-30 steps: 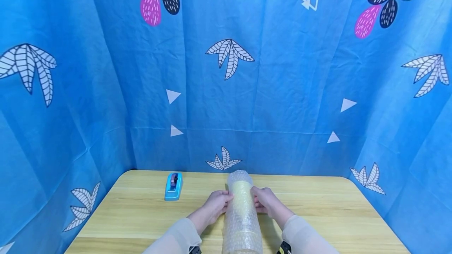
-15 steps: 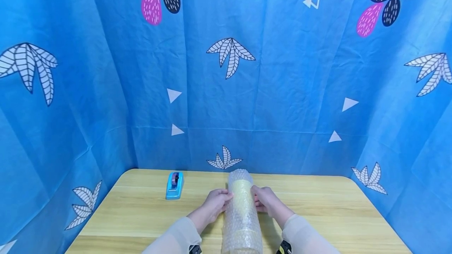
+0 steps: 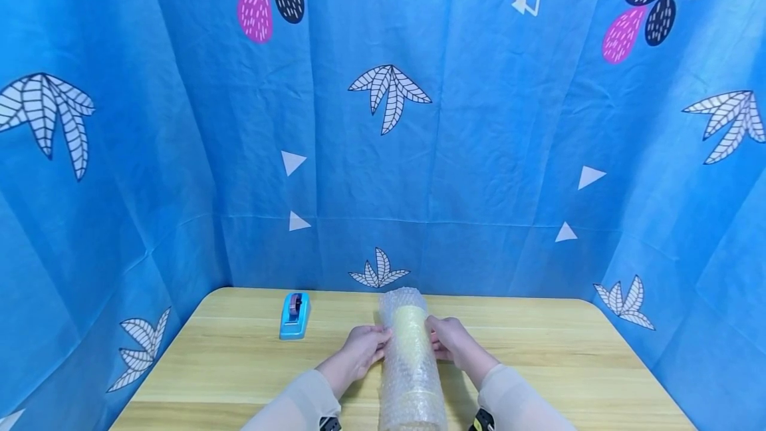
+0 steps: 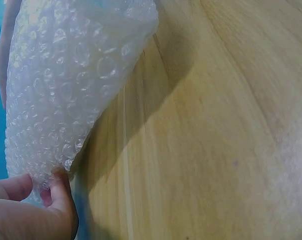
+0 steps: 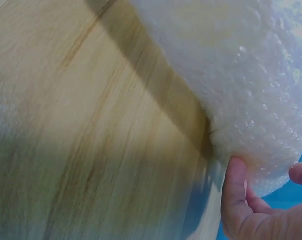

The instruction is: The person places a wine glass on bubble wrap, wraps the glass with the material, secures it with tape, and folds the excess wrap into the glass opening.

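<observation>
Clear bubble wrap, rolled into a cylinder, lies near-to-far across the middle of the wood-grain table; we see the left hand pinching its left edge, fingertips nearly meeting, the right hand half-open, gripping its right side; blue tape dispenser far left

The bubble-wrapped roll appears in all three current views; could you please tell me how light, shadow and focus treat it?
Head view: bubble-wrapped roll fairly sharp, small glints; left wrist view: bubbles clearly outlined, shadow beside them on the table; right wrist view: hazier, bubbles washed out towards the top, shadow alongside.
</observation>
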`<state>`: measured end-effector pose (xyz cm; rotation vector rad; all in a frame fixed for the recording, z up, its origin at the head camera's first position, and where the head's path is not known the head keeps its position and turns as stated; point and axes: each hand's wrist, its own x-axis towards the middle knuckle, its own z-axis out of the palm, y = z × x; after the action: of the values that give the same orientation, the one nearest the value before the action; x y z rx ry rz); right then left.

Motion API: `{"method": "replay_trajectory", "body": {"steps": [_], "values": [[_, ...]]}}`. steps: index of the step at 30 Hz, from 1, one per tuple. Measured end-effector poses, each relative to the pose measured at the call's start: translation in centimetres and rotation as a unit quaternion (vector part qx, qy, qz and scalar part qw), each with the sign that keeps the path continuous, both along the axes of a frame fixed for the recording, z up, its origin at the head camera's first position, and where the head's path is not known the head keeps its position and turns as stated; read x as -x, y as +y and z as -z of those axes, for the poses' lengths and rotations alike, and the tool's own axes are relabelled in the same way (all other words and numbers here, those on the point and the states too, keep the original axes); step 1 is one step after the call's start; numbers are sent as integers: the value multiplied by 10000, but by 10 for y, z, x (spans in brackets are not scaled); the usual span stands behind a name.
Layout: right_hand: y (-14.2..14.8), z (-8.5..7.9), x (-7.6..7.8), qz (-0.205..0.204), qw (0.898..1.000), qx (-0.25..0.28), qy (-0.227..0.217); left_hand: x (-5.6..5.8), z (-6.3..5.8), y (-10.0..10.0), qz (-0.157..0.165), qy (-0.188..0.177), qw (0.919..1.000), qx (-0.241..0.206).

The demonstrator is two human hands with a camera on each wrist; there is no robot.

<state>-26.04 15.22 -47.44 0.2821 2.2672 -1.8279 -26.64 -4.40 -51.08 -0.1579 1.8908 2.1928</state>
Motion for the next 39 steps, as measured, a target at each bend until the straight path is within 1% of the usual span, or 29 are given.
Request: {"method": "replay_trajectory", "body": {"steps": [8, 15, 19, 27, 33, 39], "values": [[3, 0, 1, -14, 9999, -91, 88, 1, 2, 0, -177, -31, 9995, -248], [3, 0, 1, -14, 10000, -4, 69, 1, 2, 0, -235, 9, 9992, -330], [3, 0, 1, -23, 10000, -2, 52, 0, 0, -1, -214, -38, 9989, -427], [4, -3, -1, -99, 9999, -19, 30, -1, -2, -3, -64, -90, 9987, -491], [3, -3, -2, -70, 9999, 95, -7, -2, -4, -2, -64, -82, 9990, -443], [4, -2, -3, -178, 9998, 93, 33, -2, -6, -2, -28, -19, 9993, -380]]}}
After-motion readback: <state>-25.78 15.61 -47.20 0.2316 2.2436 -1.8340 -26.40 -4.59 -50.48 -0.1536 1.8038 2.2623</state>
